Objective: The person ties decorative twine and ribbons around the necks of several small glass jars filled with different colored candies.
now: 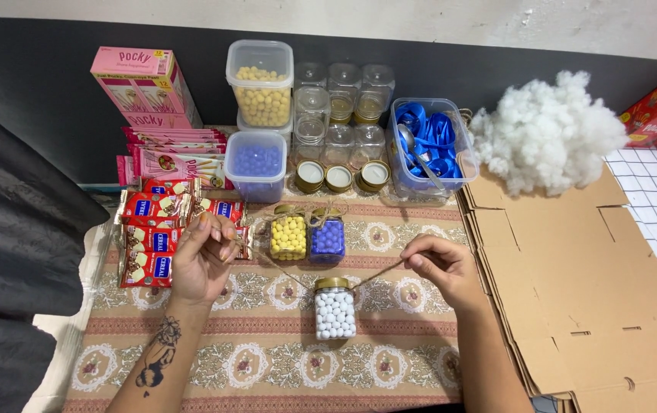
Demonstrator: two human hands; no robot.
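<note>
Pinching one end each of a brown twine [282, 269], the left hand [204, 260] and right hand [444, 269] pull it taut around the gold-lidded jar of white candies [334, 307]; jar stands upright mid-desk [267, 359], toward the near edge; fingers closed on twine.

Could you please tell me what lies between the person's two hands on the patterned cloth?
In the head view, brown twine runs from the left hand to the right hand, looped at the gold-lidded glass jar of white candies standing between them.
</note>
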